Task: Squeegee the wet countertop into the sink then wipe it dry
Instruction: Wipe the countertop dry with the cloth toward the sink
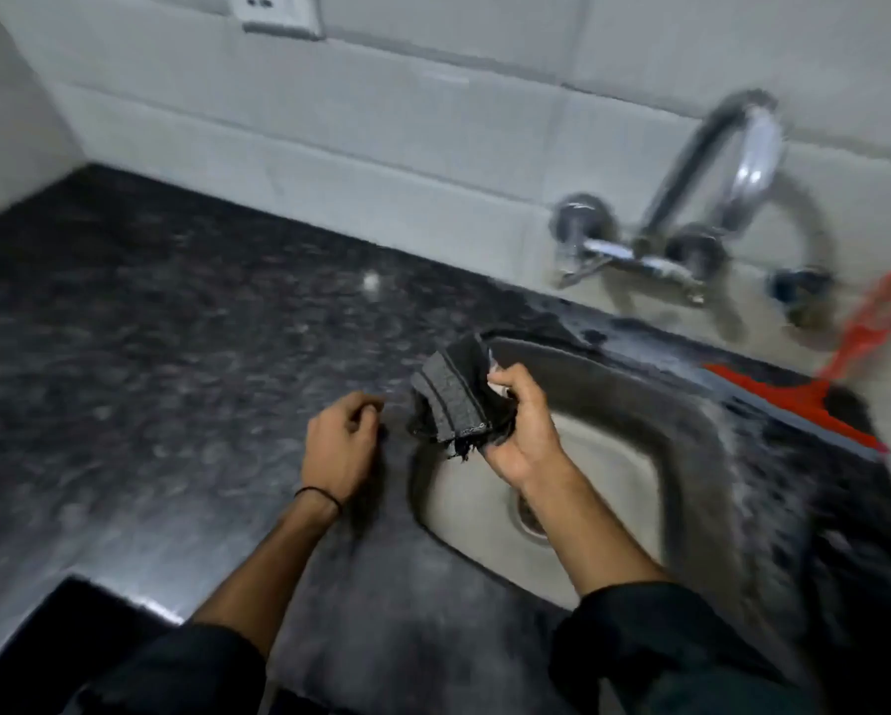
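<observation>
Two bare hands show in the head view, which is smeared with motion blur throughout. At about the centre of the picture the right hand [518, 430] is raised over the left part of the steel sink [613, 405], fingers wrapped around a folded dark grey cloth [451, 399] that sticks up and out toward ten o'clock from the fist, its frayed lower edge hanging below the palm. Just to the nine o'clock side of it, and apart from the cloth, the left hand [340, 446] hangs over the dark speckled countertop [149, 353] with its fingers curled loosely inward and nothing in them; a thin black band circles that wrist. Both forearms come up from six o'clock out of dark sleeves. The sink basin sits at four o'clock from the hands, its drain partly hidden behind the right forearm. A red squeegee [814, 394] lies on the counter ledge behind the sink at about three o'clock, blade flat along the ledge and handle slanting up toward the tiled wall. A chrome tap [716, 167] is fixed to the wall at one o'clock, and a white socket plate [278, 12] sits at the top edge near eleven o'clock. Whether the counter is wet cannot be told through the blur.
</observation>
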